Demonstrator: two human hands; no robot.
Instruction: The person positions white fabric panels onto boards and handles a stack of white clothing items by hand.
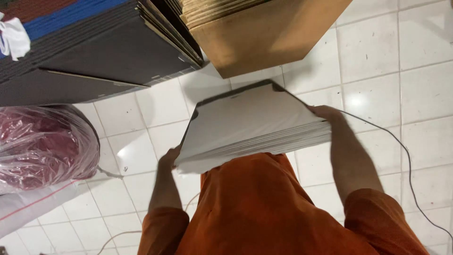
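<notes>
Stack of white sheets (250, 125) held at chest height above tiled floor (377, 85), tilted. Left hand (169, 159) grips near-left corner, right hand (325, 113) grips right edge; fingers clamped on stack, partly hidden. Beyond: dark board pile (104, 56), brown cardboard pile (264, 33). Left: red roll in plastic wrap (42, 146). Cable (406, 156) on floor, right.

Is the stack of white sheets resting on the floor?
No: the stack of white sheets is lifted above the tiled floor, gripped at its sides by the left hand and right hand.

White sheet stack (245, 125), tilted, held chest-high
</notes>
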